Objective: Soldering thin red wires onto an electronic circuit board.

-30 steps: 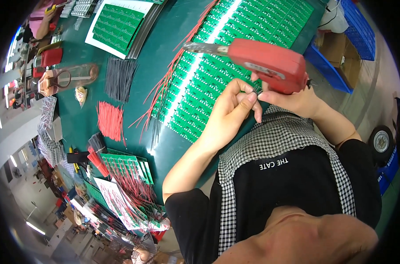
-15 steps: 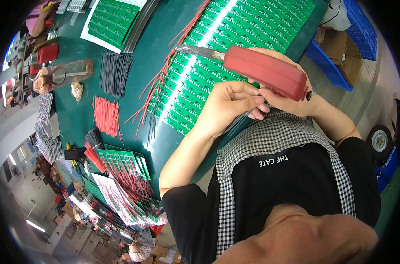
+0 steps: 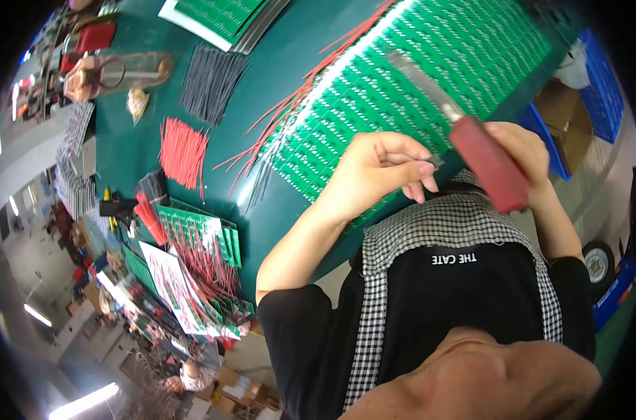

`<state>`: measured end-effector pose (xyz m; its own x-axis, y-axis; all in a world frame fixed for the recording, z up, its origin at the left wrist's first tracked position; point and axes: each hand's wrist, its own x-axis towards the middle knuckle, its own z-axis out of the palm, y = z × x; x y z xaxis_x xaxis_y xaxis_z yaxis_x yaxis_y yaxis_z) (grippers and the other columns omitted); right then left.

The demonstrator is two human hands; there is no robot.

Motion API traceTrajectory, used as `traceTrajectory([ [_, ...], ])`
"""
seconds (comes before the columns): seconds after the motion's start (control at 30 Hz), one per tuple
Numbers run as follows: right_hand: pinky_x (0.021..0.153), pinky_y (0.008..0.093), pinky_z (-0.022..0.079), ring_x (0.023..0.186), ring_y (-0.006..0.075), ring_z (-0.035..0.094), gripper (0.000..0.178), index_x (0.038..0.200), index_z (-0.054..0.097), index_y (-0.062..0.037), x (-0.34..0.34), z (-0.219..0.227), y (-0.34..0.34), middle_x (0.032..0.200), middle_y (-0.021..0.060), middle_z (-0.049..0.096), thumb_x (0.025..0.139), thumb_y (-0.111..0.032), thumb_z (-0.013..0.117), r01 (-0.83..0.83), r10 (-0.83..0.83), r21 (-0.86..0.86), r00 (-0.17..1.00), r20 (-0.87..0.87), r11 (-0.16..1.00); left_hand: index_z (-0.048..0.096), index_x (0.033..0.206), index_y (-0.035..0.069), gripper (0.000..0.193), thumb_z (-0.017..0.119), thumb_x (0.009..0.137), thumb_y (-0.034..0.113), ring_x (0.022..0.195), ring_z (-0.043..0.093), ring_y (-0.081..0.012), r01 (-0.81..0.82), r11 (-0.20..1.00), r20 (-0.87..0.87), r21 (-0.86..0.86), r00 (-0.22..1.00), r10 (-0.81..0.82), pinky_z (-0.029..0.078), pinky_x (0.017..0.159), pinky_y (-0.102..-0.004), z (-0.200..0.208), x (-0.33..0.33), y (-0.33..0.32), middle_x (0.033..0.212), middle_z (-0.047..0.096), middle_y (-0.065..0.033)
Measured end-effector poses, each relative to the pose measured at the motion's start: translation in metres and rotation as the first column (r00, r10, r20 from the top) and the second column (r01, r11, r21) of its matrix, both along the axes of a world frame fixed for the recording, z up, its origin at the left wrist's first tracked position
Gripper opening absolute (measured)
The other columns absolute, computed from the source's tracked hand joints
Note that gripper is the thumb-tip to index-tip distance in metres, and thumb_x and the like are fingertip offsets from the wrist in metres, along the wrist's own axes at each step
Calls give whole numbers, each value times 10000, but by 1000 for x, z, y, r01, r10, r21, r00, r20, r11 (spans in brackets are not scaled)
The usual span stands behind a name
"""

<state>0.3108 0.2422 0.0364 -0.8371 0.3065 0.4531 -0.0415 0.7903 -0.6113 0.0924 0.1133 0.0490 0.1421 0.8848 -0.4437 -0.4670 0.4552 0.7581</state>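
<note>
Two hands (image 3: 377,171), one red-handled tool (image 3: 491,168), one bottle (image 3: 132,70), one apron (image 3: 440,213).

Pretty clearly an electronics assembly workshop: green circuit boards (image 3: 360,98) spread over the bench (image 3: 279,52), cut red wires (image 3: 183,154) and black wires (image 3: 213,84) piled toward its left edge, plus a red hand tool (image 3: 489,164). There's a blue crate (image 3: 601,91) past the right edge and strip lights (image 3: 83,402) farther off left.

The red tool (image 3: 489,164) is showing a smooth plastic casing, its metal shaft (image 3: 428,85) looking dull. The circuit boards (image 3: 374,91) are gleaming glossily, and the smooth counter (image 3: 279,66) is reflecting light. The bottle (image 3: 139,66) is showing translucent plastic, the apron (image 3: 430,220) woven cloth, the box (image 3: 563,122) plain matt cardboard.
</note>
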Motion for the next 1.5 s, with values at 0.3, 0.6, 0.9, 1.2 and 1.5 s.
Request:
traceTrajectory([
  [0.3, 568, 195, 403, 652, 78, 493, 532, 1248, 371, 35, -7, 4, -7, 1132, 163, 531, 793, -121, 599, 97, 3, -916, 994, 107, 390, 601, 847, 11, 183, 588, 667, 47, 664, 559, -169, 526, 789, -785, 318, -320, 530, 453, 523, -254, -20, -55, -6, 772, 551, -57],
  [0.6, 571, 204, 396, 623, 68, 453, 440, 1186, 444, 17, -15, 10, -46, 1019, 106, 571, 795, -101, 606, 210, -57, -943, 978, 202, 257, 606, 863, -4, 208, 565, 669, 58, 711, 568, -161, 561, 784, -752, 266, -388, 533, 461, 564, -231, -22, -46, -41, 783, 553, -59],
  [0.9, 553, 197, 405, 631, 62, 474, 394, 1146, 480, 7, -23, 14, -55, 964, 89, 572, 777, -44, 607, 233, -107, -945, 971, 213, 228, 597, 855, -5, 210, 565, 657, 56, 678, 554, -153, 578, 782, -751, 232, -405, 522, 454, 539, -232, -30, -48, -32, 757, 541, -57],
  [1.2, 564, 207, 415, 649, 71, 494, 342, 1101, 507, 3, -26, 17, -53, 896, 61, 565, 779, -47, 611, 294, -102, -922, 956, 276, 252, 603, 897, 11, 266, 577, 634, 35, 694, 561, -183, 487, 840, -825, 240, -354, 441, 473, 573, -274, -34, -51, -24, 810, 548, -65],
  [1.5, 564, 218, 406, 634, 83, 480, 308, 1007, 514, 11, -27, 14, -51, 817, 46, 536, 779, -156, 636, 376, -74, -876, 926, 371, 303, 599, 902, 15, 266, 570, 638, 37, 697, 555, -186, 474, 849, -839, 233, -343, 422, 469, 572, -276, -36, -53, -20, 820, 544, -67],
])
